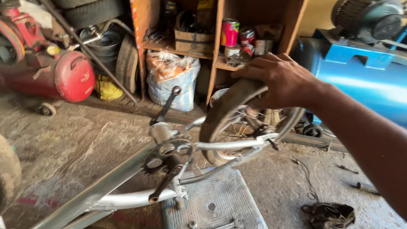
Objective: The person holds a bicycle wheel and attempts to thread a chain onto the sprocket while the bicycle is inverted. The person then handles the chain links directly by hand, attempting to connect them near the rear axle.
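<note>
Rubber rear tyre (226, 112) sits under the right hand (281, 80), fingers (250, 70) apparently curled over its top.

Warm, even daylight fills the scene; shadows on the floor (63, 141) are soft, the shelf recesses dim, the edges slightly blurred.

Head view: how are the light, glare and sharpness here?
Head view: daylight brightens the concrete floor and puts glare on the blue tank; the shelf recesses sit in shadow; the right hand on the bicycle wheel is sharp, the near forearm soft.
</note>
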